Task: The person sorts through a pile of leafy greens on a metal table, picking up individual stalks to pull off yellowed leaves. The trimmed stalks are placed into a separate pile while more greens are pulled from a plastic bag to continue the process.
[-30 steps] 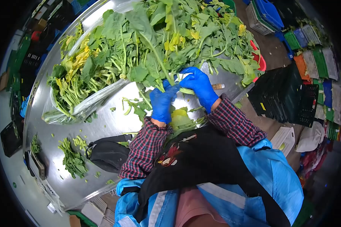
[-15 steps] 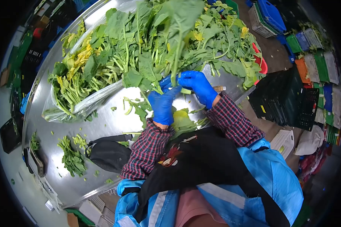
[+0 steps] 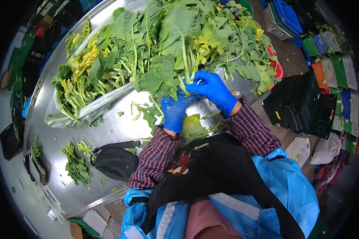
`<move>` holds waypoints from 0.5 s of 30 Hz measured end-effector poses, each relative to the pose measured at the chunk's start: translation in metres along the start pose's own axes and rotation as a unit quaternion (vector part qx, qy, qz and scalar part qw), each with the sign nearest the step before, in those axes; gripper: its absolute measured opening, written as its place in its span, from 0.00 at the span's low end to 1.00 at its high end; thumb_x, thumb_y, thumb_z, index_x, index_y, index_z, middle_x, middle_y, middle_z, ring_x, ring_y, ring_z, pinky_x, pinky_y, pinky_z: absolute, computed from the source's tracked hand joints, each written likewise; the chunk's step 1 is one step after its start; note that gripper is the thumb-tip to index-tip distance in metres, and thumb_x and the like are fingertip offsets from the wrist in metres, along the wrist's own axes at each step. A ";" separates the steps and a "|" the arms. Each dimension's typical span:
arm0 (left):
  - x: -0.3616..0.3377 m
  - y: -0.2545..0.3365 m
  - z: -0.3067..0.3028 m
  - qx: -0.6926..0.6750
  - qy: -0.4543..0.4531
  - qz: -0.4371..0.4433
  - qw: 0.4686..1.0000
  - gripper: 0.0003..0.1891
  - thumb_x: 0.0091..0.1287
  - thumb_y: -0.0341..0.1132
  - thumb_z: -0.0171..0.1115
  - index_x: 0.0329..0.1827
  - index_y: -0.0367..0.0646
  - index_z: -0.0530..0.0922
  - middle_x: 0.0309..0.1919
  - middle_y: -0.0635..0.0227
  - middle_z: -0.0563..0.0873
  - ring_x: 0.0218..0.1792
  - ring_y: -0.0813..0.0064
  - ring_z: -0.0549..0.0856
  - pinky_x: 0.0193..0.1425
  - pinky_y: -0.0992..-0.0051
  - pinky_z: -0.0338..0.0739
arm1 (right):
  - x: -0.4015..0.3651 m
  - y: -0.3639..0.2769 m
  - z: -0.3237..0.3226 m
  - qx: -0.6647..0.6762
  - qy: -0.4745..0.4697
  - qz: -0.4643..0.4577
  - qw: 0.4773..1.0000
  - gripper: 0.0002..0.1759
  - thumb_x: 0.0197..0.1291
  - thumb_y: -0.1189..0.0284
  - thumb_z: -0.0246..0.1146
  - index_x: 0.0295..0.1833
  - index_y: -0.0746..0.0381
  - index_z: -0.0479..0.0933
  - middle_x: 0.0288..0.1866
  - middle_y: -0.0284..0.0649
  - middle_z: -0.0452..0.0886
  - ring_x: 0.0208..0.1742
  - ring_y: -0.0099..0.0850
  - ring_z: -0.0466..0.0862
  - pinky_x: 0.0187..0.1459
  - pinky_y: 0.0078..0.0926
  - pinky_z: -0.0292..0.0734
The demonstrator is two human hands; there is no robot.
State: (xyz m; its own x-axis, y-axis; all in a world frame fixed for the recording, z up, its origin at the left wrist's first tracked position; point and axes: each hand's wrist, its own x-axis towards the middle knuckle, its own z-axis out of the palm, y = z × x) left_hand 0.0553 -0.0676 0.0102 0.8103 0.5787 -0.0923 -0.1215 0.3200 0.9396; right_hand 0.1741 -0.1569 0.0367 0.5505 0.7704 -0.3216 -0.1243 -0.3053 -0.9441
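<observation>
My left hand [image 3: 174, 112], in a blue glove, is closed around the lower stems of a bunch of leafy greens [image 3: 161, 73] over the metal table. My right hand [image 3: 217, 93], also gloved in blue, pinches at a leafy stalk [image 3: 184, 53] just above the left fingers. That stalk stands upright, its broad leaf blurred at the top. Behind my right wrist shows the end of a wooden handle [image 3: 235, 93]; the rest of it is hidden. Loose leaves [image 3: 193, 126] lie under my hands, close to my apron.
A large heap of greens [image 3: 119, 44] covers the far side of the metal table [image 3: 119, 133], partly on clear plastic [image 3: 103, 107]. A black bag [image 3: 115, 161] and a small bundle of greens [image 3: 75, 165] lie at left. Dark crates [image 3: 295, 105] stand right of the table.
My right hand has shifted slightly right and down and turned. The upright stalk's leaf has swung a little left and lower. My left hand has moved slightly down.
</observation>
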 end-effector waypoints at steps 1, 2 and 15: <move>-0.001 0.002 -0.003 0.013 -0.008 -0.003 1.000 0.14 0.52 0.22 0.64 0.43 0.33 0.79 0.29 0.69 0.83 0.29 0.82 0.80 0.32 0.82 0.72 | 0.000 0.000 0.002 0.002 -0.002 -0.001 1.000 0.12 0.53 0.72 0.63 0.43 0.65 0.76 0.33 0.33 0.78 0.34 0.17 0.76 0.37 0.14 0.72; -0.003 0.005 -0.002 0.016 -0.008 -0.001 1.000 0.14 0.52 0.22 0.64 0.43 0.33 0.79 0.29 0.69 0.83 0.29 0.82 0.80 0.32 0.82 0.72 | 0.001 0.000 0.005 0.025 0.019 -0.021 0.999 0.11 0.52 0.73 0.64 0.41 0.65 0.77 0.32 0.34 0.79 0.33 0.19 0.77 0.37 0.16 0.72; 0.003 0.001 -0.035 -0.331 0.011 -0.047 0.943 0.21 0.65 0.35 0.57 0.58 0.34 0.67 0.36 0.74 0.74 0.22 0.88 0.65 0.24 0.87 0.61 | -0.041 0.035 -0.038 0.235 -0.012 -0.022 0.972 0.07 0.42 0.77 0.63 0.31 0.61 0.74 0.31 0.32 0.75 0.30 0.22 0.74 0.30 0.18 0.69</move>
State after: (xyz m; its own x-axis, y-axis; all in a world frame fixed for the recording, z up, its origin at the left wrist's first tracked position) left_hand 0.0374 -0.0394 -0.0006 0.8241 0.5378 -0.1778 -0.3869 0.7637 0.5168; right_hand 0.1788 -0.2201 0.0195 0.5449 0.7917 -0.2764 -0.4670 0.0127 -0.8842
